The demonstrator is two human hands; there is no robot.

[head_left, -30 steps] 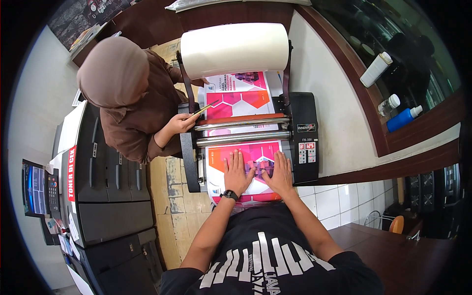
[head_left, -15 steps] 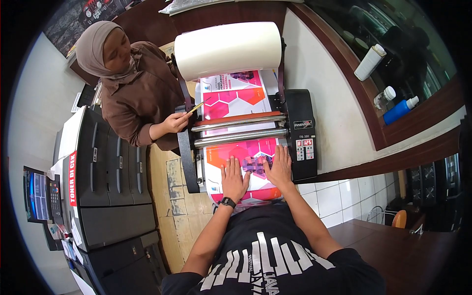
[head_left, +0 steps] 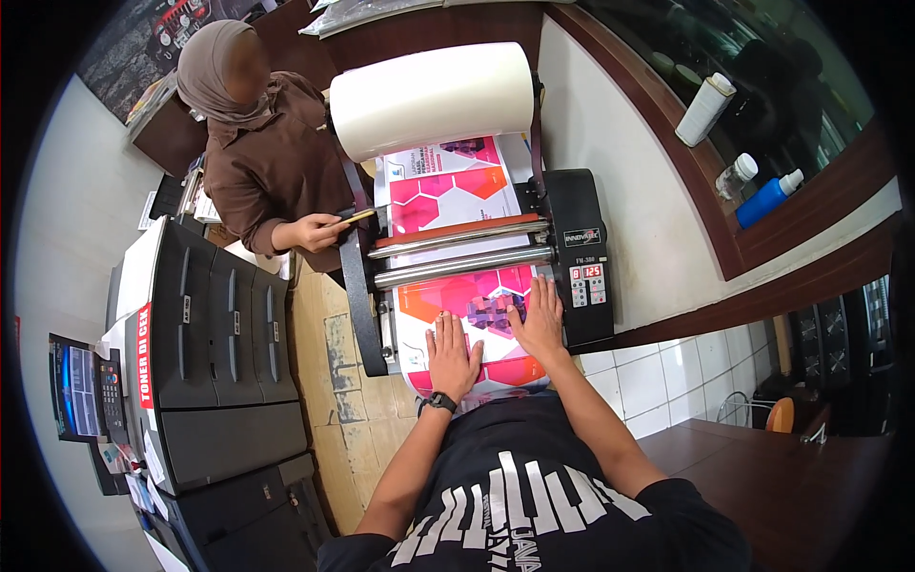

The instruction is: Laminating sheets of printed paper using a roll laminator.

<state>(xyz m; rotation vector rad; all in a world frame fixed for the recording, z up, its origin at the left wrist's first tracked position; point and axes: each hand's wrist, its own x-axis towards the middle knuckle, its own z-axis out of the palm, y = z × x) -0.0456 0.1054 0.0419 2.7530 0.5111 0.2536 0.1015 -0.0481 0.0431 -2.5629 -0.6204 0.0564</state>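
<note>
A pink, orange and white printed sheet (head_left: 429,300) runs through a black laminator (head_left: 591,315) under steel rollers (head_left: 462,268), with a wide roll of cream film (head_left: 429,100) above. My left hand (head_left: 454,353) lies palm-down on the near stretch of the sheet, fingers straight, a dark watch at the wrist. Higher up and to the right, my right hand (head_left: 536,317) rests flat near that sheet's right edge, fingers extended toward the rollers, beside the control panel. A co-worker (head_left: 262,162) stands left of the machine, the right hand (head_left: 316,232) holding a slim yellow tool over its side.
A large grey printer (head_left: 219,353) with a small screen stands at left. At right, a white bottle (head_left: 705,110), a clear jar (head_left: 739,176) and a blue bottle (head_left: 767,200) sit on the window ledge. A dark wooden desk (head_left: 691,458) is at lower right.
My left hand has slid down the sheet, away from the rollers; my right hand has edged up. The co-worker has raised their head and pulled the tool back leftward. The whole view shifted slightly.
</note>
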